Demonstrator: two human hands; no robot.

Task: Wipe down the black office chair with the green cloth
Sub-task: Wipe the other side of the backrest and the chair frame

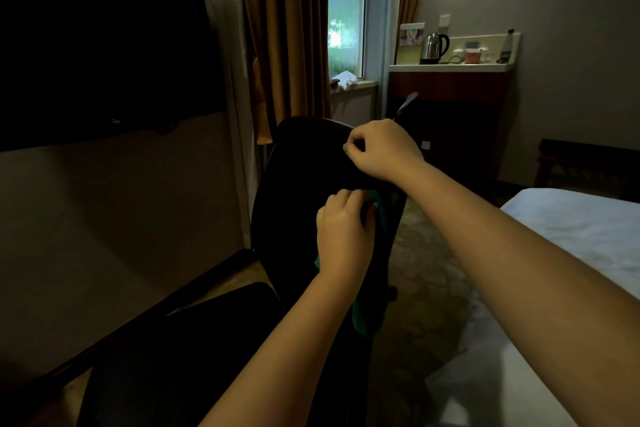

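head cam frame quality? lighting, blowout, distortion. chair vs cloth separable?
Head view: dim room, lit mainly by the window, which is partly blown out; black office chair crushed to near silhouette; green cloth shows only as dark teal slivers around the left hand; right hand at the chair's top edge reads clearly; wide-angle bowing bends the wall lines at the edges; slightly soft overall.

A single head-worn camera (wide-angle) looks forward and down, close over the chair (pixel 301 166), probably from behind its backrest.
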